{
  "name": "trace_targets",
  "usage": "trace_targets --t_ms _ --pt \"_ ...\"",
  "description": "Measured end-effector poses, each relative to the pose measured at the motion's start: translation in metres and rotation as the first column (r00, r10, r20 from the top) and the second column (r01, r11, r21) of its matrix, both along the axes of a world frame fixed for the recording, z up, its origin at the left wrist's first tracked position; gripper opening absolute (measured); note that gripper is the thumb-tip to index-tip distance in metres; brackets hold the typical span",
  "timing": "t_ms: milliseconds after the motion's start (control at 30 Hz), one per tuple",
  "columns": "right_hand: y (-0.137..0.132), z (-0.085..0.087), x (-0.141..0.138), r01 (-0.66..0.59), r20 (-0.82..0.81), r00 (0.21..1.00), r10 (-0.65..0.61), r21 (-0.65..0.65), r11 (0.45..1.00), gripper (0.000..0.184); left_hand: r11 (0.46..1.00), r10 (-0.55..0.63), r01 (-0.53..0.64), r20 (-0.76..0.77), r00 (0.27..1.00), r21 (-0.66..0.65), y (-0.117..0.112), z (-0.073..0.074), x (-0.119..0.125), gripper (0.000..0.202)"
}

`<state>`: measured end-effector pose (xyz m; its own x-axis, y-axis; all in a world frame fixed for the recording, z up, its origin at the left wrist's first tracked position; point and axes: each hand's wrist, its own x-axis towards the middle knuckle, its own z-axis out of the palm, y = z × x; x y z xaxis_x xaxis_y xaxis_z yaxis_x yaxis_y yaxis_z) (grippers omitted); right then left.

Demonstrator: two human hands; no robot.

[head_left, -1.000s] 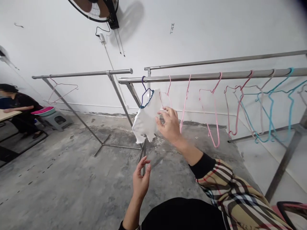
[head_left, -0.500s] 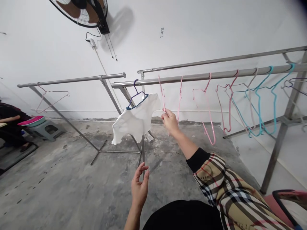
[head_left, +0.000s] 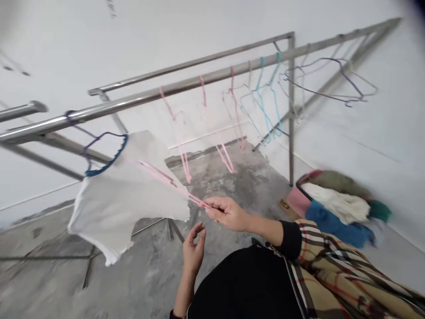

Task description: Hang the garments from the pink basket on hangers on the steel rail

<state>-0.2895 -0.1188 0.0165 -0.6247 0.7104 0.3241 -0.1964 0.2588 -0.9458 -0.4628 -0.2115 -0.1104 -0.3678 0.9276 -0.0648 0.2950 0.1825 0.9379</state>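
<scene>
Head: right hand (head_left: 227, 214) closed on hanger (head_left: 184, 191)

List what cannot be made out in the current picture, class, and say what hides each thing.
All in the head view:
Wall marks: blurred and cut by the top edge, unreadable.
Held pink hanger: motion blur obscures its outline; the right hand covers the gripped part.
Pink container: clothes hide its inside.
Left rack: cut off by the left edge.
</scene>
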Motion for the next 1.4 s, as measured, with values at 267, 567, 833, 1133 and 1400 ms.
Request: trace_targets --t_ms 267,567,833,1133,1400 --pt "-0.048 -0.077 0.178 0.418 0.197 0.894 -0.402 -0.047 0.907 0.039 0.883 -0.439 0.423 -0.035 0.898 -0.204 0.055 -0.044 0.063 0.051" --pt "-0.057 -0.107 0.311 0.529 0.405 0.796 -0.45 -0.106 0.842 0.035 0.563 -0.817 0.711 -0.154 0.556 -0.421 0.13 -0.073 0.222 0.043" --pt "-0.053 -0.134 0.467 0.844 0.526 0.493 -0.693 -0.097 0.527 0.052 0.276 -0.961 0.772 -0.152 0.23 -0.572 0.195 -0.121 0.435 0.038" --pt "-0.099 -0.171 0.572 0.979 0.79 -0.067 -0.609 -0.067 -0.194 0.046 0.077 -0.97 0.756 -0.225 -0.095 -0.65 0.232 -0.172 0.63 0.057" --pt "-0.132 -0.192 0.588 0.888 0.835 -0.122 -0.537 -0.15 -0.435 0.052 -0.012 -0.964 0.746 -0.191 -0.186 -0.665 0.232 -0.211 0.73 0.073"
